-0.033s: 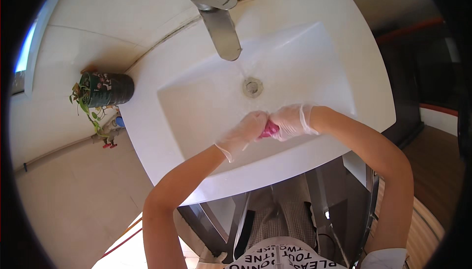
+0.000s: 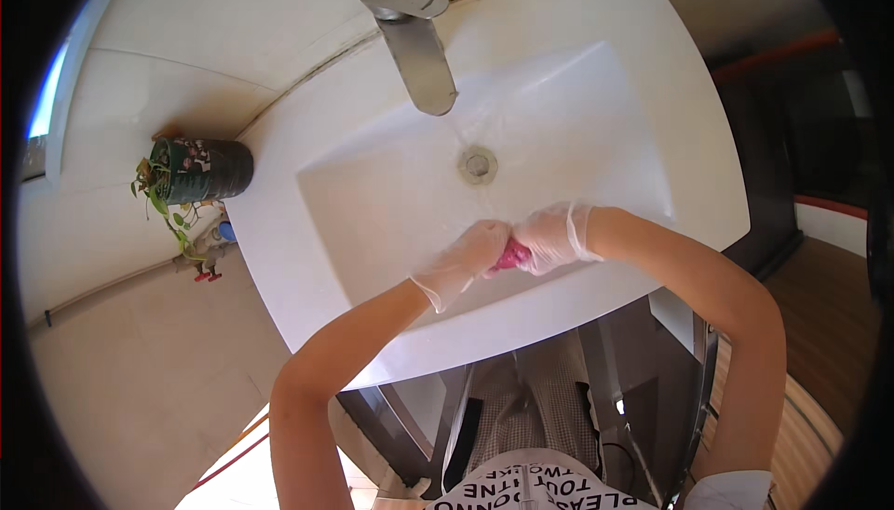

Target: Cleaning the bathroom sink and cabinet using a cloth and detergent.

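Both of my hands wear thin clear gloves and meet low over the front part of the white sink (image 2: 372, 221). Between them is a small crumpled pink cloth (image 2: 511, 255), mostly covered by the fingers. My left hand (image 2: 473, 254) is closed round its left side. From the right, my right hand (image 2: 551, 238) grips it too, with the knuckles of the two hands touching. Beyond the hands lies the round drain (image 2: 478, 166). Above that reaches the metal tap (image 2: 419, 63), and water streaks run over the basin under its spout.
At the sink's left corner stands a dark green pot (image 2: 209, 171) with a trailing plant (image 2: 177, 221). Below it a small valve with a red handle (image 2: 208, 276) sits on the wall. A dark cabinet (image 2: 764, 165) is on the right. The sink's front rim (image 2: 466, 347) runs under my forearms.
My hands and the pink cloth have shifted very slightly toward me. Both hands keep their grip, and the water streaks near the drain look different.
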The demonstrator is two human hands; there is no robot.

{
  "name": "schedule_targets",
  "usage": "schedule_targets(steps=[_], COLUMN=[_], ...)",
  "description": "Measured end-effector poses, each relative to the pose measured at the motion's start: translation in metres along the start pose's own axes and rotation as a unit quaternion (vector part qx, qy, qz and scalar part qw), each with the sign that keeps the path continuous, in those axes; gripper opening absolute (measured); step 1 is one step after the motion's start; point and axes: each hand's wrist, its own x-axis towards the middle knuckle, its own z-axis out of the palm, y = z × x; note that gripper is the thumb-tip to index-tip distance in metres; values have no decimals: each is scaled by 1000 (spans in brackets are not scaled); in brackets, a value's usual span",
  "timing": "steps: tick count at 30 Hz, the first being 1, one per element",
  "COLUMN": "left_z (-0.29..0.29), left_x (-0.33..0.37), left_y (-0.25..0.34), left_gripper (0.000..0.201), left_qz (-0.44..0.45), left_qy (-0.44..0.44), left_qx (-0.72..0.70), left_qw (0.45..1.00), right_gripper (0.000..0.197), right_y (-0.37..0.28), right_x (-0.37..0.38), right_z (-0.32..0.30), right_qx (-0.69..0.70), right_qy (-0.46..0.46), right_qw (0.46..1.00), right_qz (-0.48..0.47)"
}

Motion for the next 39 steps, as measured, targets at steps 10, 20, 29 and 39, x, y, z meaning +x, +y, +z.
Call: schedule_targets(steps=[10, 20, 29, 39], left_z=[-6, -42, -59, -67], left_x=[26, 13, 7, 7], left_y=[-24, 34, 51, 52], left_gripper=[26, 37, 84, 75], left_qz=[-117, 148, 213, 204], left_qy=[-50, 221, 261, 137], left_qx=[16, -339, 348, -141], left_qw=[992, 903, 875, 959], right_gripper=[16, 37, 36, 38], right_y=[21, 33, 26, -21], right_x=[28, 35, 43, 53], right_z=[15, -34, -62, -24], right_qx=[-264, 486, 578, 734], right_qy=[-31, 223, 144, 239], right_qw=[963, 842, 801, 635], right_qz=[-38, 74, -59, -33])
